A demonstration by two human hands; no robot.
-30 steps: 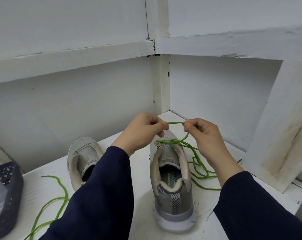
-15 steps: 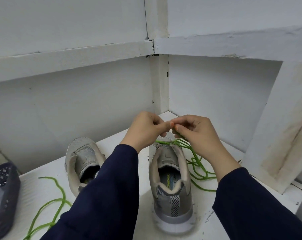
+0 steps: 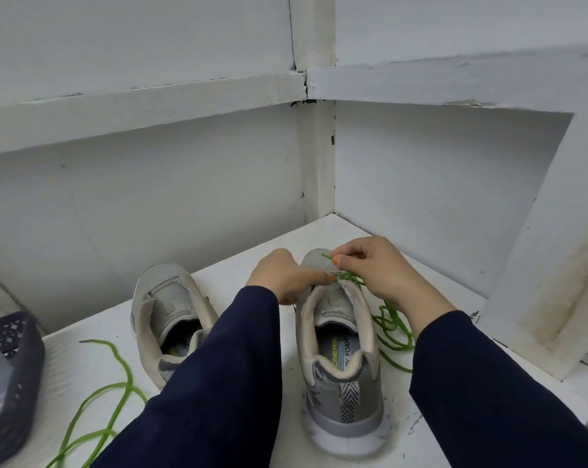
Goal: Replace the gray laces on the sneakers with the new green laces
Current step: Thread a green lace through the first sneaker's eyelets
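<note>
Two grey sneakers stand heel-toward-me on the white shelf. The right sneaker [image 3: 341, 366] has a green lace [image 3: 392, 327] running from its front eyelets and trailing in loops on the shelf to its right. My right hand [image 3: 378, 270] pinches the lace's end above the toe. At the front eyelets, my left hand [image 3: 282, 276] presses thumb and finger onto the sneaker's upper; whether it holds the lace is hidden. The left sneaker [image 3: 167, 315] has no lace in it. A second green lace [image 3: 100, 403] lies loose at the front left.
The white shelf [image 3: 238, 261] sits in a corner between two white walls, with a thick white frame [image 3: 562, 265] at the right. A dark perforated basket [image 3: 10, 383] holding clear plastic stands at the left edge.
Both hands have dropped from above the sneaker down to its front eyelets. The lace end was stretched between the hands; now the right hand holds it over the toe.
</note>
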